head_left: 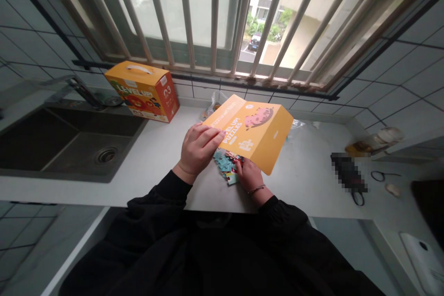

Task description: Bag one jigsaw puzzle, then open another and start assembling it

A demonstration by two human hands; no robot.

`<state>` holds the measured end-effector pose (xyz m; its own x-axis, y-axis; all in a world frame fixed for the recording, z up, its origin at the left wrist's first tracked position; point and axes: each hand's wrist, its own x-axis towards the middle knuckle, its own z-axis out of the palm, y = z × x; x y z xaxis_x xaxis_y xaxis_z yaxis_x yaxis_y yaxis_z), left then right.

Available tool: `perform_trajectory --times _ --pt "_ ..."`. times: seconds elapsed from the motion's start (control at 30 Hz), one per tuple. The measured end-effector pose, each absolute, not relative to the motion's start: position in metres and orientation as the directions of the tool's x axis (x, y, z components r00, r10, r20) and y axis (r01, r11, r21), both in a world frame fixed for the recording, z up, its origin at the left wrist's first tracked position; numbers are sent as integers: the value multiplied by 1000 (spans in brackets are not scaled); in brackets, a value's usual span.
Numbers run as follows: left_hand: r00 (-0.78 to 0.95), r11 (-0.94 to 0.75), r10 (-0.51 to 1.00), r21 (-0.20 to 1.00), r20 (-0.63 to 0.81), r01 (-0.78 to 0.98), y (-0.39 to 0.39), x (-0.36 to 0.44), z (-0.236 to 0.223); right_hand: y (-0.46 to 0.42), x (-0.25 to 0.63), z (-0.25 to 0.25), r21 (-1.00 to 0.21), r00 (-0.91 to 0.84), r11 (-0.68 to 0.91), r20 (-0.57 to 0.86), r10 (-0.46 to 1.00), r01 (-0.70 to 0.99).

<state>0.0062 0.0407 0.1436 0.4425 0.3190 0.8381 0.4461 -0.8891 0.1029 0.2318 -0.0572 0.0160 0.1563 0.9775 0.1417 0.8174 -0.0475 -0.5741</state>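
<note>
My left hand is closed on the left edge of an orange puzzle box, with its fingers over the printed face. The box is tilted above the counter and has a pink watermelon picture and white lettering. Under its near edge, a pile of puzzle pieces shows, mostly light blue, some red and green. My right hand is beneath the box at the right side of the pile. Its thumb and fingers are closed on pieces there; the box hides part of the hand.
On the counter's left stands a larger orange carton with a handle, beside a dark sink with a faucet. Clear plastic wrapping lies behind the puzzle box. To the right are a jar and a blurred dark item. A barred window is behind.
</note>
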Motion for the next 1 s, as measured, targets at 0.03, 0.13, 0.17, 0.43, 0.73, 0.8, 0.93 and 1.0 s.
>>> perform_trajectory --times 0.03,0.13,0.17,0.43,0.73,0.8,0.93,1.0 --pt "378 -874 359 165 853 456 40 6 145 -59 231 19 -575 194 -67 162 968 816" --pt "50 -729 570 477 820 490 37 12 143 -67 229 36 -660 279 -41 261 924 750" --pt "-64 -644 655 600 753 475 36 16 141 -70 227 43 -730 285 4 272 919 683" --pt "-21 -260 964 957 265 131 4 54 106 -86 229 86 -906 247 -184 -291 924 -381" --pt "166 -218 966 971 200 96 -16 69 88 -116 260 93 -931 417 -78 -234 878 -357" --pt "168 -217 965 972 200 94 -17 70 86 -119 259 97 -935 417 -58 -211 884 -350" --pt "168 -236 960 970 223 62 -18 71 75 -118 259 99 -948 349 -81 -192 917 -309" --pt "155 -231 963 971 219 67 -18 69 69 -117 265 98 -978 349 -111 -168 922 -176"
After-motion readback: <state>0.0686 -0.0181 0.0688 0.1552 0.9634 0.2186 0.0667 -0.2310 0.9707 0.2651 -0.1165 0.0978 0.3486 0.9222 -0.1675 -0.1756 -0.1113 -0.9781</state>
